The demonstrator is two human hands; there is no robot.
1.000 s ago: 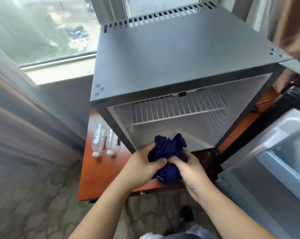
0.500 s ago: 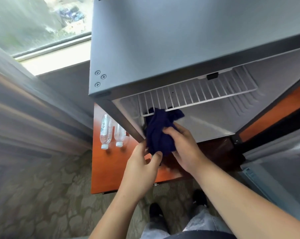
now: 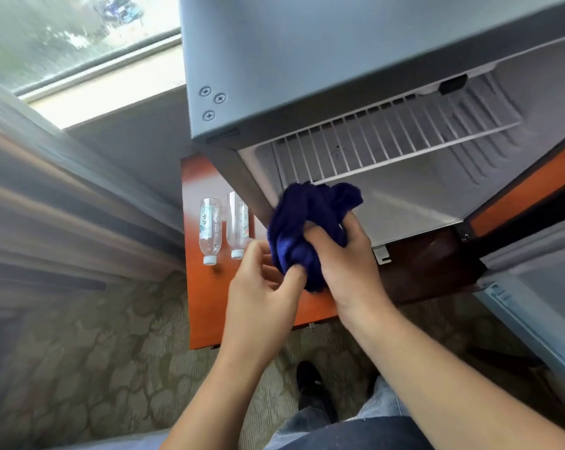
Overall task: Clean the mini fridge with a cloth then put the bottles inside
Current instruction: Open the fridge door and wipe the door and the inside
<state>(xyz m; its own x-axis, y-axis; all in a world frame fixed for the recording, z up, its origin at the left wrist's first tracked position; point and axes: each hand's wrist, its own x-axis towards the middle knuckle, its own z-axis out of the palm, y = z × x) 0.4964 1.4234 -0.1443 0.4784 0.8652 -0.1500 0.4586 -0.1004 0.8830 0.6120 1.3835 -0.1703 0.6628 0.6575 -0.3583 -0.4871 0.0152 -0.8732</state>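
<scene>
We stand over the mini fridge (image 3: 323,60), door swung open at right, interior exposed. It sits on an orange-brown wooden table (image 3: 209,303) beside the window. Inside we see one white wire shelf (image 3: 388,141) and a bare floor panel below it; no bottles are in the compartment.

The dark blue cloth (image 3: 303,222) is bunched at the front left corner of the opening, just under the shelf's front edge. We can't tell whether it touches the fridge wall or only hangs in front of it.

Right hand (image 3: 346,264): fingers and thumb clamped on the cloth, carrying its bulk. Left hand (image 3: 261,287): fingers loosely spread, thumb tip on the cloth's lower edge; not a firm grip as far as we can see.

Two clear plastic water bottles (image 3: 224,225) lie side by side on the table, left of the fridge, caps toward us, untouched.

Status, our estimate: wiping is at or near its start; cloth is in hand at the opening, but interior condition is not readable (motion blur, no visible dirt or wet streaks). Left to do: wipe walls, shelf, floor, poss. door liner; then load both bottles.
</scene>
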